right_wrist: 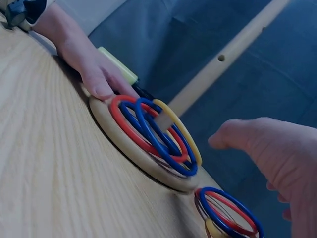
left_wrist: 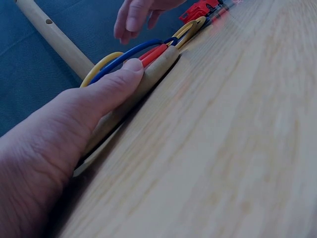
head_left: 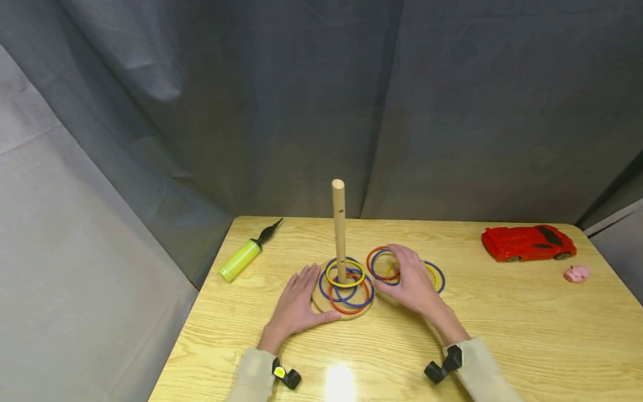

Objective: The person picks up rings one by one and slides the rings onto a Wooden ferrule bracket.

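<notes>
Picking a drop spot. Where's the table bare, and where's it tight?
Most room: front-right table, bordered by right sleeve and pig. Also bare: between loose rings and car; between pump and peg, behind the left hand. Crowded: the base, with stacked rings on it and that hand at its rim; the loose rings, right hand over them.

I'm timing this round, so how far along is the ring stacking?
Apparently done: round red, blue and yellow rings circle the upright wooden peg. In hand: the left hand touches the round wooden base; the right hand hovers, empty. Probably left: loose red, blue and yellow rings lying beside the base.
</notes>
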A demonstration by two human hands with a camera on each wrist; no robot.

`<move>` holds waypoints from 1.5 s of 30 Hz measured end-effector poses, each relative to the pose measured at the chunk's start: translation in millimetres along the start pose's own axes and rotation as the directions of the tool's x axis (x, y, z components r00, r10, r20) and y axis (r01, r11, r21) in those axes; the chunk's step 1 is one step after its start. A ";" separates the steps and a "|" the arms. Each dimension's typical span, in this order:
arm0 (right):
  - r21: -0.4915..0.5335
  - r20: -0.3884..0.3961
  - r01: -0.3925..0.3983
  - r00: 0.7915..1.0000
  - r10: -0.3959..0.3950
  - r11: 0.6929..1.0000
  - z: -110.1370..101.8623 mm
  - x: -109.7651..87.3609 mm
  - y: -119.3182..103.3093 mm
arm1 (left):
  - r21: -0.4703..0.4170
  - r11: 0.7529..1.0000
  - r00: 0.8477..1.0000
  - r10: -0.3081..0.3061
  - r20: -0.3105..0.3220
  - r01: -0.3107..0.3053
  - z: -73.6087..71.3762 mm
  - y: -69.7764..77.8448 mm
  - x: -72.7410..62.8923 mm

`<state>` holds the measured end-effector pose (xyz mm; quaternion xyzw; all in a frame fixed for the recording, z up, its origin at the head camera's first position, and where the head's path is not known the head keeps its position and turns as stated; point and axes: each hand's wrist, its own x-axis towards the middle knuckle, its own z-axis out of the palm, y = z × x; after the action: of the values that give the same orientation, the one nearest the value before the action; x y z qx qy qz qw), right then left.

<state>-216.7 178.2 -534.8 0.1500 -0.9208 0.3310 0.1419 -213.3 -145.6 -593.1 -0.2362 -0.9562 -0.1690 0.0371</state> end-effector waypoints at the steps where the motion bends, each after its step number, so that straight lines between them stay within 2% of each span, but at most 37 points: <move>1: -0.012 -0.002 -0.006 1.000 0.006 1.000 -0.4 0.2 3.2 | 0.000 1.000 1.000 -0.001 0.002 0.001 -0.2 0.1 0.1; 9: -0.123 -0.005 -0.071 0.997 0.071 0.990 3.5 -0.5 28.3 | -0.010 1.000 1.000 0.002 -0.001 -0.002 -1.3 0.6 -1.6; 19: -0.191 -0.004 -0.109 0.994 0.110 0.976 12.4 -4.9 40.4 | -0.015 1.000 1.000 -0.013 0.014 0.013 1.1 0.3 -3.0; 27: -0.194 0.004 -0.125 0.992 0.128 0.973 15.3 -4.3 42.8 | -0.014 1.000 1.000 -0.014 0.009 0.014 0.5 -0.1 -2.8; 35: -0.190 -0.037 -0.118 0.993 0.113 0.975 17.8 -4.5 45.8 | -0.016 1.000 1.000 0.001 -0.003 -0.001 -0.5 0.7 -1.6; 45: -0.197 -0.073 -0.100 0.994 0.087 0.975 18.4 -2.3 47.6 | -0.022 1.000 1.000 -0.008 0.000 0.008 0.2 1.1 -0.9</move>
<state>-235.2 201.7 -576.3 0.0809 -0.9504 0.2474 0.1700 -212.0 -145.0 -593.1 -0.2325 -0.9552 -0.1798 0.0340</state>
